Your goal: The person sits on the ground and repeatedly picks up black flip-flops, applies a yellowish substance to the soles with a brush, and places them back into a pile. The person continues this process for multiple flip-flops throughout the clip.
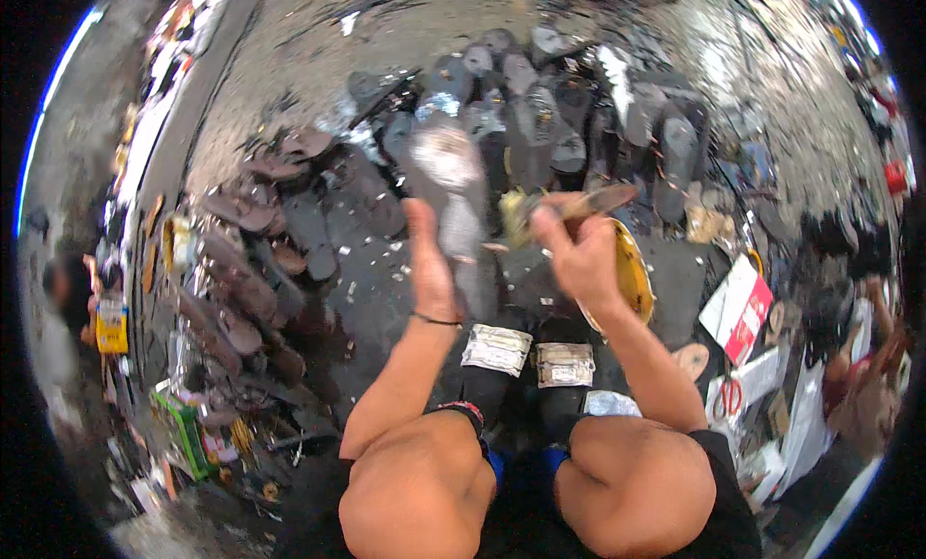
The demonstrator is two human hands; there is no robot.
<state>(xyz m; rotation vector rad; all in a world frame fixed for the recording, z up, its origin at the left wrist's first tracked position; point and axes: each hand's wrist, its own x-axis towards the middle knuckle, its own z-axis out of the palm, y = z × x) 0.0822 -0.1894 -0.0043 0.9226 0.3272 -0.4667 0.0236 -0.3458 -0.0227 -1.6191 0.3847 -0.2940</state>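
My left hand [427,267] holds a dark grey shoe sole [460,226] upright, fingers mostly behind it and the thumb along its edge. The sole's upper end looks shiny and whitish, blurred by motion. In my right hand [581,255] is a brush [588,203] with a wooden handle, pinched between thumb and fingers. Its pale yellowish bristles point left, a little apart from the sole. Below my right wrist stands a round container [631,274] with a yellow inside, partly covered by my hand and forearm.
Many dark soles [533,125] lie in rows ahead, and more soles [227,270] are piled on the left. A red and white box [735,311] and red-handled scissors [730,397] lie to the right. A green box [181,434] sits at lower left. Another person [863,366] is at far right.
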